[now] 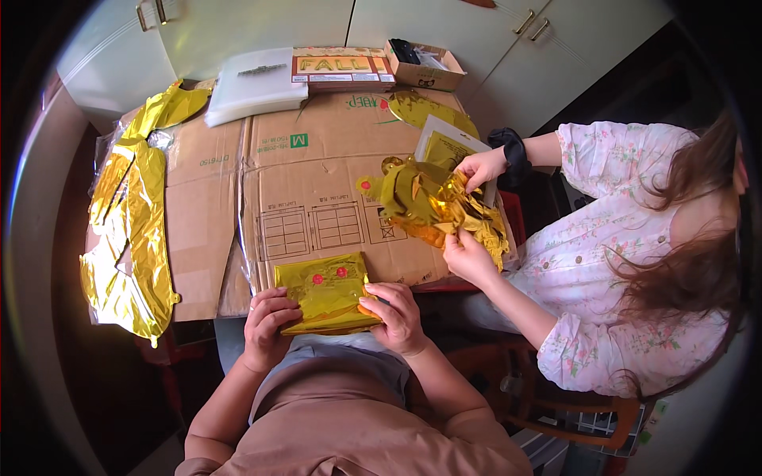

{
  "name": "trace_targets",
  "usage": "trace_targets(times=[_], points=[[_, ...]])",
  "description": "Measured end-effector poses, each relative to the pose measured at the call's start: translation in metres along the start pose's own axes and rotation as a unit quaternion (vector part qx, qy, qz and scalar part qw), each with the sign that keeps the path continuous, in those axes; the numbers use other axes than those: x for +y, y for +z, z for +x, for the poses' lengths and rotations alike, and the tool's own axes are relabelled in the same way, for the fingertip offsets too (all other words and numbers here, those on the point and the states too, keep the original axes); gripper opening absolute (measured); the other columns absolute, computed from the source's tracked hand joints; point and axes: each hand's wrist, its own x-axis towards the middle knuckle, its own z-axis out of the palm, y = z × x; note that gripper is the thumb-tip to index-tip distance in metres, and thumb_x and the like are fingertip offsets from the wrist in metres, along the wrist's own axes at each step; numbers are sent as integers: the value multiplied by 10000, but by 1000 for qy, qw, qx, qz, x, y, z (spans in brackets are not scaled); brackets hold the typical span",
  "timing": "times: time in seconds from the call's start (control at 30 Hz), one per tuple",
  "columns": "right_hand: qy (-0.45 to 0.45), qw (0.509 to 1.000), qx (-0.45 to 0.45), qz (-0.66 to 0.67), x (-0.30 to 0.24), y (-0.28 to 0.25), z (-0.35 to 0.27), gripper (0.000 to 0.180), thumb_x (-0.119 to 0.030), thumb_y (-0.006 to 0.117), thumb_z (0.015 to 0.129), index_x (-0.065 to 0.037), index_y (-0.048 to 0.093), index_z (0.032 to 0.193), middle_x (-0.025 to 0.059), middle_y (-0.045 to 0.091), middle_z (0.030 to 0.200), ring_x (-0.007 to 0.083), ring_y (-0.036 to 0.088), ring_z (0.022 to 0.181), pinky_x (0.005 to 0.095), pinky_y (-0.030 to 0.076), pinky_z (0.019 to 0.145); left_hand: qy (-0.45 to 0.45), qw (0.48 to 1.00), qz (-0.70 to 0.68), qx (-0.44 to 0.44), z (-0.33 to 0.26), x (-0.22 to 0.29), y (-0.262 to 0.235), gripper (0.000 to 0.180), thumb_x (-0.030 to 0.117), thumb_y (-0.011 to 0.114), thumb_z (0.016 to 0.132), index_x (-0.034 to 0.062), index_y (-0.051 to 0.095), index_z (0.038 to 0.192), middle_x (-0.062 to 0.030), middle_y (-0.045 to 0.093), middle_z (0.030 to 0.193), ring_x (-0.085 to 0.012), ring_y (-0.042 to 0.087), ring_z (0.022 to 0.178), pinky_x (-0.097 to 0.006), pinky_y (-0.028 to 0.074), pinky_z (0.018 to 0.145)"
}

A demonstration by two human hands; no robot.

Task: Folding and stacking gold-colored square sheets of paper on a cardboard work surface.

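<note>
Our left grip point(268, 324) and right grip point(398, 319) holding one gold foil piece point(327, 300) between them, two red spots point(318, 279) on it, a co-worker's two hands point(470, 258) beyond our right grip

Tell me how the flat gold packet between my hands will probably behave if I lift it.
The gold packet is probably light, since it looks thin and flat. It may flex rather than stay stiff, as its surface looks wrinkled. Its glossy surface could feel slightly slippery to your left hand and right hand at its sides.
</note>
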Motion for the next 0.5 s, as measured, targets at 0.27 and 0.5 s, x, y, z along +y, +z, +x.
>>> trace_targets(times=[0.27,0.5], points=[[0,1000,5,5,4,4,-3,492,58,731,694,-84,685,1163,111,671,1208,321,674,1063,424,540,896,6,1000,5,0,-1,-3,2,369,-44,822,704,77,676,1020,-87,702,1032,-338,665,1073,-447,531,965],[-1,1000,3,10,8,9,-8,547,61,721,682,-90,668,1205,119,652,1248,324,661,1092,433,523,912,6,1000,2,8,-5,-7,6,307,-20,803,744,69,671,1006,-99,699,1025,-354,662,1070,-446,527,956]])
